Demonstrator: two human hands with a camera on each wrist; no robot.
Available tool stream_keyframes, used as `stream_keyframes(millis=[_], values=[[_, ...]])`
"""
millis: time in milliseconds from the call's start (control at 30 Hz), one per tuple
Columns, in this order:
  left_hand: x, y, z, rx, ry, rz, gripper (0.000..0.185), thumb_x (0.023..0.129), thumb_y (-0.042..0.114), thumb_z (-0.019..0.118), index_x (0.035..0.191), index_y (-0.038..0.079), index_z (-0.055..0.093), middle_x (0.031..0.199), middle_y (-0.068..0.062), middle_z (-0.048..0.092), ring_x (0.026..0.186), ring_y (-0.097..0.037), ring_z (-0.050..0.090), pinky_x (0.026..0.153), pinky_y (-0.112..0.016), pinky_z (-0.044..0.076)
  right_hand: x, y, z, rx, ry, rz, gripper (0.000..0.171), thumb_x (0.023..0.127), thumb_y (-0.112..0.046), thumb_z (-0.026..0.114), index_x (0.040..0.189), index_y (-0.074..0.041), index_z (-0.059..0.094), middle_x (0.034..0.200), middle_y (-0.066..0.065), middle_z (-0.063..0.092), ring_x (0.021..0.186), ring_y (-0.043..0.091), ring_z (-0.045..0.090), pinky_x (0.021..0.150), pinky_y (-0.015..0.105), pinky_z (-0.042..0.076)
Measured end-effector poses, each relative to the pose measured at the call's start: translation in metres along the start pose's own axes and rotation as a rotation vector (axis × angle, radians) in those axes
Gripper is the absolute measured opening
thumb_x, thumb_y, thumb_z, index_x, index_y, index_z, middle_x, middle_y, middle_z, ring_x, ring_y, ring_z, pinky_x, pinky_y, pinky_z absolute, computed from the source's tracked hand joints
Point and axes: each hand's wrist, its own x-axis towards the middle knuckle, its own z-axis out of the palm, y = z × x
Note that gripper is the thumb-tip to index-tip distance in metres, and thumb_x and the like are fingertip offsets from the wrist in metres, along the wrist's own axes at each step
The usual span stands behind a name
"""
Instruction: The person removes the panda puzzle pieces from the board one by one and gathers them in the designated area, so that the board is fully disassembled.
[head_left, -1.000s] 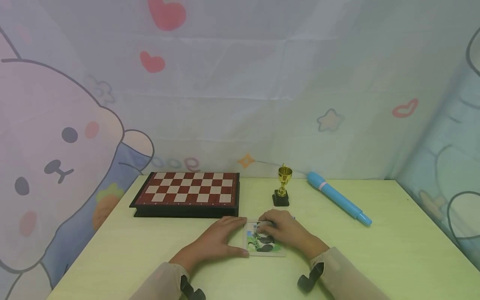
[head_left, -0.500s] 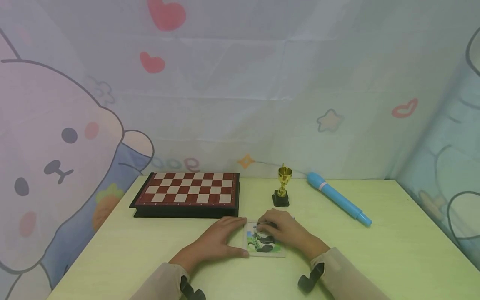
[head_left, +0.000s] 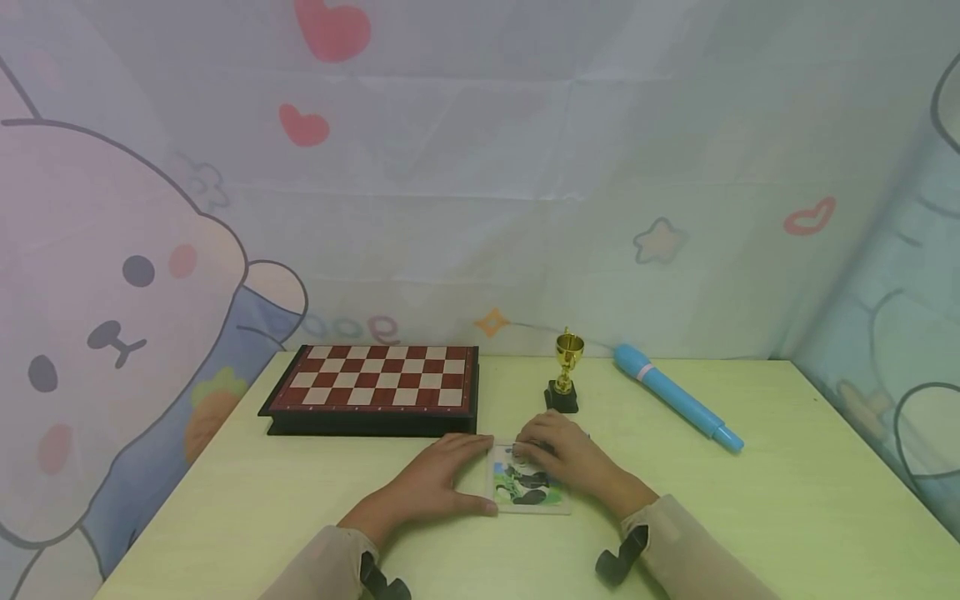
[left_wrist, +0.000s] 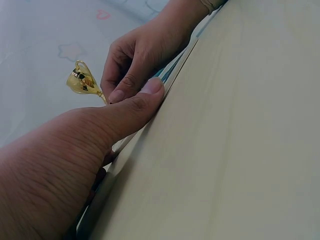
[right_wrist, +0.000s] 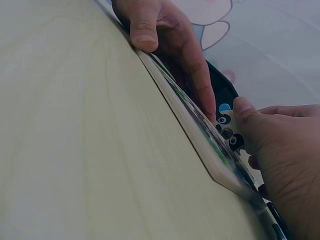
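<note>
A small square puzzle tray [head_left: 534,498] with a panda picture lies flat on the pale green table [head_left: 750,517], near the front middle. My left hand [head_left: 486,473] rests at the tray's left side. Its thumb [right_wrist: 144,31] presses the near edge and its straight fingers [right_wrist: 197,75] lie along the far side. My right hand [head_left: 529,448] sits over the tray's far right part with curled fingers. Its thumb [right_wrist: 246,111] and fingers pinch a panda puzzle piece [right_wrist: 226,120] at the tray's far edge.
A red-and-white chessboard box [head_left: 375,387] lies behind the left hand. A small gold trophy [head_left: 567,373] stands just behind the right hand. A blue marker [head_left: 678,397] lies at the back right. A cartoon-print cloth [head_left: 480,192] hangs behind the table.
The right hand's fingers have shifted very slightly at the tray's far edge. The left hand and the tray have stayed put.
</note>
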Motion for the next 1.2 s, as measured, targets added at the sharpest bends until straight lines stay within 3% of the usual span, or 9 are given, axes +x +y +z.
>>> stream_keyframes(millis=[367,667,1033,1200], values=[[-0.001,-0.001,0.0,-0.008,0.003,-0.001,0.095,0.071,0.077,0.063,0.149,0.027,0.038,0.152,0.011,0.04,0.141,-0.016,0.037,0.115,-0.049,0.035,0.002,-0.007,-0.004,0.12,0.038,0.073,0.011,0.091,-0.028,0.066,0.1,-0.023,0.071,0.095,-0.017,0.068,0.083,-0.003,0.061,0.071,0.021,0.055],[-0.001,-0.001,-0.002,0.0,0.007,0.005,0.095,0.071,0.076,0.064,0.148,0.027,0.038,0.151,0.009,0.042,0.14,-0.017,0.038,0.114,-0.049,0.036,0.0,-0.004,-0.014,0.102,0.049,0.155,0.011,0.09,-0.035,0.067,0.099,-0.031,0.071,0.095,-0.02,0.07,0.088,-0.002,0.065,0.078,0.026,0.057],[-0.001,0.001,-0.001,-0.018,-0.007,-0.008,0.097,0.071,0.078,0.062,0.149,0.027,0.038,0.152,0.009,0.04,0.141,-0.017,0.037,0.116,-0.05,0.033,-0.031,0.022,-0.044,0.051,0.137,0.184,0.013,0.087,-0.026,0.072,0.099,-0.024,0.075,0.089,-0.016,0.071,0.075,-0.003,0.062,0.063,0.019,0.052],[-0.001,0.002,-0.001,-0.015,-0.005,-0.006,0.096,0.071,0.077,0.063,0.149,0.027,0.038,0.153,0.009,0.04,0.141,-0.017,0.037,0.116,-0.05,0.033,-0.053,0.039,-0.062,0.023,0.154,0.285,0.012,0.088,-0.03,0.071,0.099,-0.026,0.075,0.09,-0.017,0.071,0.074,-0.003,0.06,0.06,0.019,0.05]])
